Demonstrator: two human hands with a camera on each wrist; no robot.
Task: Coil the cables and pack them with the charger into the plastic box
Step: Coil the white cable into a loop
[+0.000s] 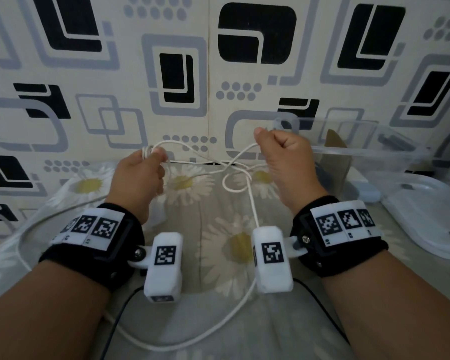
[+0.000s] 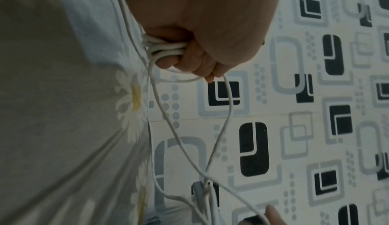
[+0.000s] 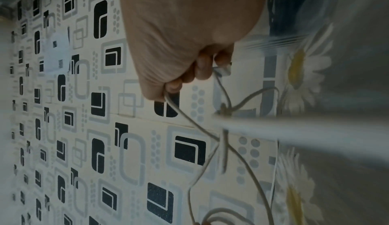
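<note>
Several loops of the white cable (image 1: 192, 152) are bunched in the curled fingers of the left hand (image 1: 138, 175), and the right hand (image 1: 283, 162) grips another stretch of it, the slack crossing between them above the daisy-print bed (image 1: 218, 216). The clear plastic box (image 1: 361, 152) stands at the far right by the patterned wall (image 1: 192, 61), its lid (image 1: 426, 216) lying nearer beside it.

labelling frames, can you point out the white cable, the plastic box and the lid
white cable (image 1: 240, 153): head view, on the strand stretched between the hands
plastic box (image 1: 361, 152): head view, on its clear front rim
lid (image 1: 426, 216): head view, on its flat white top
</note>
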